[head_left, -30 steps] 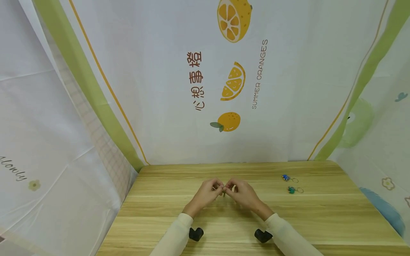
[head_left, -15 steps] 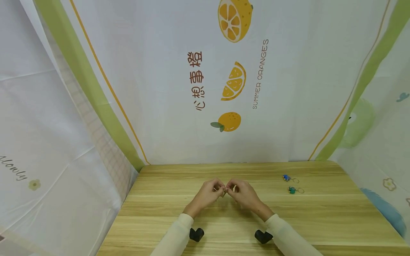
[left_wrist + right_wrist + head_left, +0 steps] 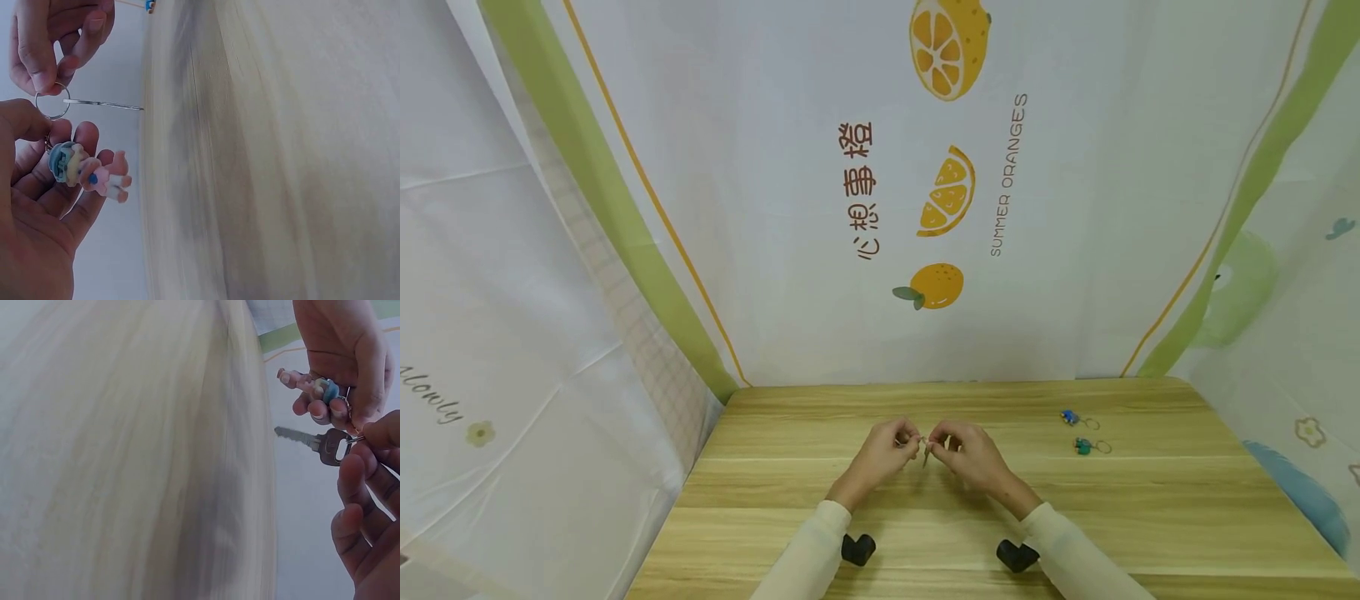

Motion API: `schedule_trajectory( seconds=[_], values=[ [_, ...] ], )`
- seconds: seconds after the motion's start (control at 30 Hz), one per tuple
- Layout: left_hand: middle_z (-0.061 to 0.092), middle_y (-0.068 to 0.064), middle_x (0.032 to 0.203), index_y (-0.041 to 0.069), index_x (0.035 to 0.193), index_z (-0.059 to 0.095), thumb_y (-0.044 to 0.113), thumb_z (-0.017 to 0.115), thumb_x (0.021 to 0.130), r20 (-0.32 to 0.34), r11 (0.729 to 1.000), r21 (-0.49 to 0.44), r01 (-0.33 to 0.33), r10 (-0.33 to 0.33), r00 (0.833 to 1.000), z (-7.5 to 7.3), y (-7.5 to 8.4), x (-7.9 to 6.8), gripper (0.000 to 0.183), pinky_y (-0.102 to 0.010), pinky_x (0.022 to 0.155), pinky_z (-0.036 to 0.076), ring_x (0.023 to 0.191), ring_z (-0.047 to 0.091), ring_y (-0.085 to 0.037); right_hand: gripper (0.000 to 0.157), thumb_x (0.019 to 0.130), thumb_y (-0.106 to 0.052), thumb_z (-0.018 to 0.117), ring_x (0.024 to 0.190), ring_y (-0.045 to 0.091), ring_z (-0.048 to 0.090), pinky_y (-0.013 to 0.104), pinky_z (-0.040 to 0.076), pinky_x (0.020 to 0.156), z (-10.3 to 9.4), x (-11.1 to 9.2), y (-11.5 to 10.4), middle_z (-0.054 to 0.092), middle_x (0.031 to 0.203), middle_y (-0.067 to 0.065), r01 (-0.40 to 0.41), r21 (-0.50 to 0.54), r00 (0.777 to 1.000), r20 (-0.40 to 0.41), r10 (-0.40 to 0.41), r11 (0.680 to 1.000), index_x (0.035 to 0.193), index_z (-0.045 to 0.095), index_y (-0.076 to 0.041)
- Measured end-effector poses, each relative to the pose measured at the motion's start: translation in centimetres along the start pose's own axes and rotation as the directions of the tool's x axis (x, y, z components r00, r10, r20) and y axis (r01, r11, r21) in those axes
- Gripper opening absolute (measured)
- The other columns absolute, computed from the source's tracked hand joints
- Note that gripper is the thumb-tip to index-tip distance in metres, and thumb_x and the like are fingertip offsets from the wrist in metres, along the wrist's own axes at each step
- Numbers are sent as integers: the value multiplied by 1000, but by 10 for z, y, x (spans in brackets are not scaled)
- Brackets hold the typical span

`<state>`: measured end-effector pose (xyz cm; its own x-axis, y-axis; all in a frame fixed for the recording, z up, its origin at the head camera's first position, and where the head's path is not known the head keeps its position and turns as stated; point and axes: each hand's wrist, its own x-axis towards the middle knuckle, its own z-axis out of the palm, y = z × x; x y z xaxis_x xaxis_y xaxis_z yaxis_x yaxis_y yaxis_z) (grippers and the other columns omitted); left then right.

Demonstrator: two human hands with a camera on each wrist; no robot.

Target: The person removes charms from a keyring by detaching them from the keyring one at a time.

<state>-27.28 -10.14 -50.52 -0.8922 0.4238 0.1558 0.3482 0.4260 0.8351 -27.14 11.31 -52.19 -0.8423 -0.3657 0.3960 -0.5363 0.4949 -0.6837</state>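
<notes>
My left hand (image 3: 882, 452) and right hand (image 3: 967, 454) meet above the middle of the table, fingertips close together. The left hand pinches the short chain of a keychain; its small figure charm (image 3: 94, 172), with a blue-green cap and pink body, lies against the left fingers. Between the hands is a metal split ring (image 3: 53, 118), pinched by the thumb and finger of my right hand. On this ring sits a key (image 3: 299, 437), with a dark head and a toothed silver blade pointing away from the right fingers. The fingertips cover part of the ring.
Two more keychains, a blue one (image 3: 1070, 417) and a green one (image 3: 1082, 447), lie with their rings at the table's back right. A black piece (image 3: 859, 549) shows by the left sleeve, another (image 3: 1017, 555) by the right. Printed curtains (image 3: 805, 325) surround the wooden table (image 3: 790, 533).
Both hands stay nearly in place. My left hand has shifted slightly left, widening the gap between the fingertips, and the key shows more plainly there than half a second ago.
</notes>
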Motion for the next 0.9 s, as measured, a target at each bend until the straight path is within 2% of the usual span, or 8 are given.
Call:
schedule_trajectory(
  seconds=[0.13,0.4,0.6,0.77,0.9],
  values=[
    [72,-23,102,-4,115,67,14,57,111,-5,1000,-2,-8,8,1000,0,-2,0,21,-22,66,55,91,73,-41,5,102,-21,75,62,4,55,23,47,56,1,0,1,69,87,-9,-11,-2,1000,0,11,1000,97,76,-21],
    [72,-12,100,6,111,68,16,58,110,-18,1000,4,-1,1,1000,0,-3,-1,15,-22,66,55,91,74,-38,4,104,-22,72,59,5,54,24,47,55,3,-1,4,69,91,-6,-38,26,999,31,38,999,101,74,-20],
    [74,-16,104,7,114,69,19,59,110,-14,1000,-9,-4,4,1000,0,-2,-1,16,-22,66,56,92,74,-38,6,106,-27,69,54,3,53,24,48,51,4,-1,3,69,93,-7,-53,30,998,40,51,998,106,72,-22],
    [74,-14,102,7,113,70,19,60,110,-13,1000,-11,-11,11,1000,1,1,-1,16,-23,65,56,92,74,-38,6,106,-25,69,53,3,52,24,46,49,5,2,-1,68,90,-7,-71,30,997,38,70,997,103,72,-20],
    [74,-18,104,7,113,70,20,60,110,-3,1000,-17,-16,16,1000,2,2,0,16,-23,66,57,93,73,-39,7,106,-23,69,53,3,53,24,46,49,5,2,-2,68,89,-5,-77,36,997,35,76,996,102,71,-18]
  ],
)
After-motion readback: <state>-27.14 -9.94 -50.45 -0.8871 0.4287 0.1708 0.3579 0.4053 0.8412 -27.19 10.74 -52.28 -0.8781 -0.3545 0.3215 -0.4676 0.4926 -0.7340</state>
